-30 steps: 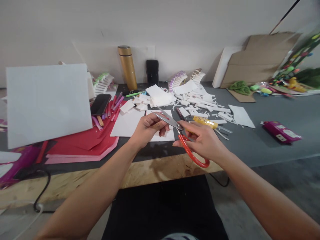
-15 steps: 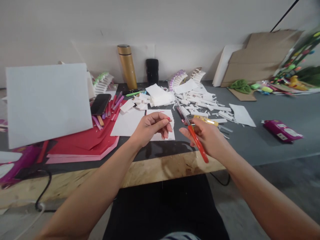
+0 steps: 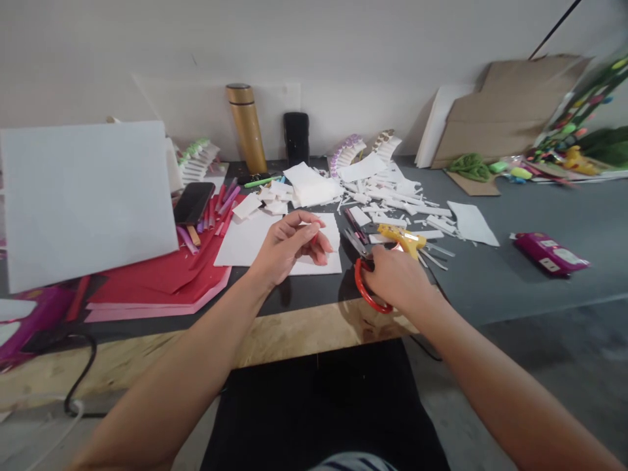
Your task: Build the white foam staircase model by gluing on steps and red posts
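My left hand [image 3: 297, 243] hovers over a white sheet [image 3: 324, 260], its thumb and fingers pinched on a small red piece [image 3: 314, 240] that is mostly hidden. Low over the dark tabletop, my right hand [image 3: 398, 275] is closed at the red-handled scissors [image 3: 362, 284]. Their metal blades point away and to the left. A yellow glue gun [image 3: 409, 239] lies just beyond my right knuckles, and a dark pen-like tool [image 3: 356, 222] lies past the scissor blades.
White scraps [image 3: 387, 196] spread behind my hands. Red paper sheets [image 3: 161, 281], rolled paper sticks and a phone [image 3: 195, 203] lie left, by an upright white board [image 3: 88, 203]. A gold flask [image 3: 246, 131] stands at the wall. A purple packet [image 3: 549, 253] sits right.
My right hand has lowered and turned palm down with the scissors, whose blades dropped toward the tabletop beside the glue gun. My left hand has stayed nearly in place, still pinching.
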